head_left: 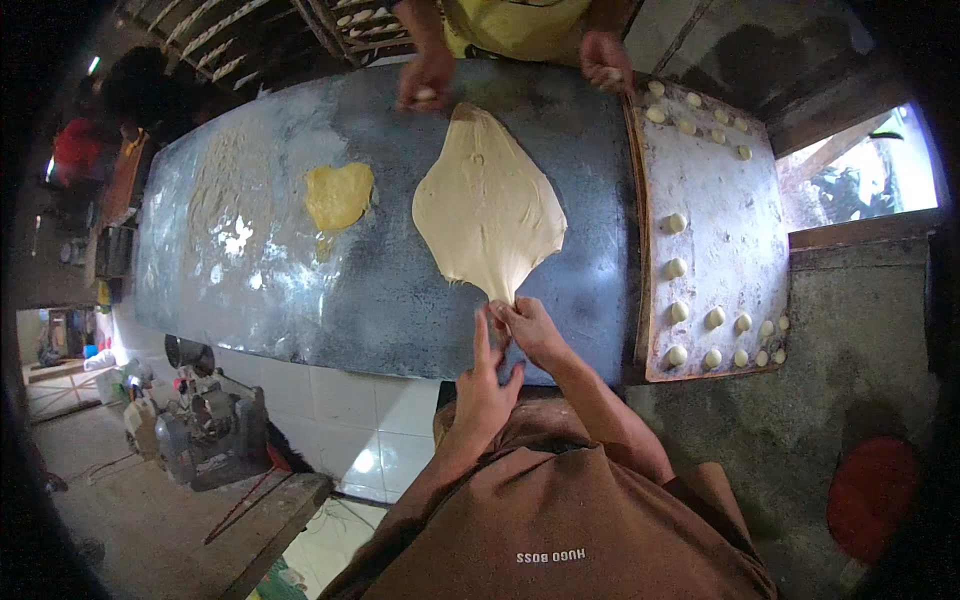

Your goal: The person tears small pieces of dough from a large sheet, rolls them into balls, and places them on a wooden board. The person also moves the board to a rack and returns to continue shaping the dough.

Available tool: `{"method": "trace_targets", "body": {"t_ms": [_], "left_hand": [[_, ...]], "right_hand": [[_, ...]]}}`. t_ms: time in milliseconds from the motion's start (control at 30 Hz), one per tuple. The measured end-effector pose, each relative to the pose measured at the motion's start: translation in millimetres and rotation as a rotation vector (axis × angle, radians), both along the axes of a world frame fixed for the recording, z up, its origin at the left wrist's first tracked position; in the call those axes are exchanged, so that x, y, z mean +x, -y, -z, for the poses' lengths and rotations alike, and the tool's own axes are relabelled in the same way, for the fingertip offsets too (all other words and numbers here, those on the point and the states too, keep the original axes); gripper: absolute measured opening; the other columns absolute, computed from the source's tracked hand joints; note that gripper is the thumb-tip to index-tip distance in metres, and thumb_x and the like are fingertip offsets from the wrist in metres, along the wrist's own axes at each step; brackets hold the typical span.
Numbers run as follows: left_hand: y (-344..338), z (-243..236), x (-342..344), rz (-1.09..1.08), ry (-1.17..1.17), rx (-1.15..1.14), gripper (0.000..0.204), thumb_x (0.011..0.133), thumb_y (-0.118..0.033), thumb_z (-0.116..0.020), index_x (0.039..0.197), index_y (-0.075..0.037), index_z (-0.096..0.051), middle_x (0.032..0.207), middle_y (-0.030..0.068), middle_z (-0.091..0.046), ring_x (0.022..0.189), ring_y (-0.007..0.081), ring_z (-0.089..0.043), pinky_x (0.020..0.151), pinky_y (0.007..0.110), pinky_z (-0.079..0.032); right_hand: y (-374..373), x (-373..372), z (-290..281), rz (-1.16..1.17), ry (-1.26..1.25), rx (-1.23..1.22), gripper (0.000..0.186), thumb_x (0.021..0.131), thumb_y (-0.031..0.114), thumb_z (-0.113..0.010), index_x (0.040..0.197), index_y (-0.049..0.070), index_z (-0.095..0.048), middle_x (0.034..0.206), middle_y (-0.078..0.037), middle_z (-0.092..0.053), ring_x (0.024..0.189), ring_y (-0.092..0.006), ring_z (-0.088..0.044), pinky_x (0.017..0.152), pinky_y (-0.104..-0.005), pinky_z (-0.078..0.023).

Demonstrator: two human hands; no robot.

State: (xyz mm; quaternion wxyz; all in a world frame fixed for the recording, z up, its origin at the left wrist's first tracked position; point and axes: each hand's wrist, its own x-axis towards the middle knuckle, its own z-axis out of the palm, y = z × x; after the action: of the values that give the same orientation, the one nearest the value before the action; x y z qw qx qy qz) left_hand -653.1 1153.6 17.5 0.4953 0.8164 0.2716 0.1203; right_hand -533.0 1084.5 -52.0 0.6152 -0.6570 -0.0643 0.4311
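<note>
A wide sheet of pale, soft dough (490, 200) lies on the dark metal table (385, 290) in front of me, pointed at its far end and drawn into a narrow neck at its near end. My right hand (535, 330) is closed on that neck at the table's near edge. Just left of it, my left hand (485, 385) has its fingers apart, with the index finger stretched forward. I see nothing held in it. Left of the dough sits a flat yellow greasy-looking lump (338, 196).
Across the table, a person's hand (426, 82) holds a small dough piece; their other hand (605, 65) is near a floured board (715, 270) bearing several dough balls (677, 268). A motor-like machine (210, 425) stands lower left. A red round object (873, 498) is lower right.
</note>
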Motion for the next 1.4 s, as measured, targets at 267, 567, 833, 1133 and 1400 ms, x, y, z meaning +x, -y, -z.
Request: {"method": "trace_targets", "body": {"t_ms": [267,567,833,1133,1400], "left_hand": [[-64.0,68.5,61.2,0.051,-0.322,-1.4,0.043,0.099,-0.044,-0.055,0.103,-0.003,-0.068,0.082,0.0038,-0.064,0.082,0.0143,-0.061,0.079,0.034,-0.05],[-75.9,80.6,44.7,0.14,-0.238,-1.982,0.03,0.102,-0.038,-0.05,0.088,-0.012,-0.053,0.064,-0.0053,-0.041,0.048,0.0089,-0.032,0.052,0.026,-0.033],[-74.2,124.0,-17.4,0.431,0.231,-0.408,0.027,0.104,-0.024,-0.049,0.113,0.0,-0.056,0.074,0.0072,-0.052,0.063,0.0238,-0.054,0.066,0.038,-0.05],[-86.5,-75.1,-33.3,0.837,0.009,-0.016,0.022,0.095,-0.017,-0.049,0.088,-0.003,-0.065,0.096,0.0194,-0.063,0.104,0.0428,-0.059,0.101,0.062,-0.037],[-198.0,109.6,-48.8,0.273,-0.093,0.855,0.056,0.097,-0.018,-0.057,0.144,0.002,-0.033,0.128,0.0238,-0.049,0.124,0.0413,-0.046,0.113,0.064,-0.02]], "right_hand": [[16.4,-56.4,-54.6,-0.098,0.983,-0.622,0.02,0.099,0.02,-0.056,0.096,0.0,-0.056,0.078,-0.023,-0.062,0.074,-0.0445,-0.062,0.067,-0.0528,-0.048],[15.0,-111.7,-129.6,-0.392,0.699,-0.283,0.014,0.097,0.014,-0.056,0.096,0.0,-0.056,0.082,-0.02,-0.061,0.076,-0.0389,-0.064,0.069,-0.0469,-0.048],[-54.7,-44.6,-100.0,-0.178,0.289,0.216,0.036,0.098,0.02,-0.063,0.128,0.001,-0.059,0.106,-0.011,-0.066,0.099,-0.0172,-0.062,0.089,-0.0344,-0.052],[-65.5,-50.1,2.3,-0.228,0.166,0.449,0.043,0.108,0.035,-0.042,0.096,0.0,-0.065,0.121,-0.009,-0.059,0.105,-0.0228,-0.056,0.094,-0.039,-0.044],[92.0,-29.1,7.8,-0.039,1.353,-0.751,0.032,0.091,0.022,-0.065,0.119,0.007,-0.059,0.109,-0.021,-0.054,0.106,-0.0373,-0.05,0.09,-0.0483,-0.038]]}}
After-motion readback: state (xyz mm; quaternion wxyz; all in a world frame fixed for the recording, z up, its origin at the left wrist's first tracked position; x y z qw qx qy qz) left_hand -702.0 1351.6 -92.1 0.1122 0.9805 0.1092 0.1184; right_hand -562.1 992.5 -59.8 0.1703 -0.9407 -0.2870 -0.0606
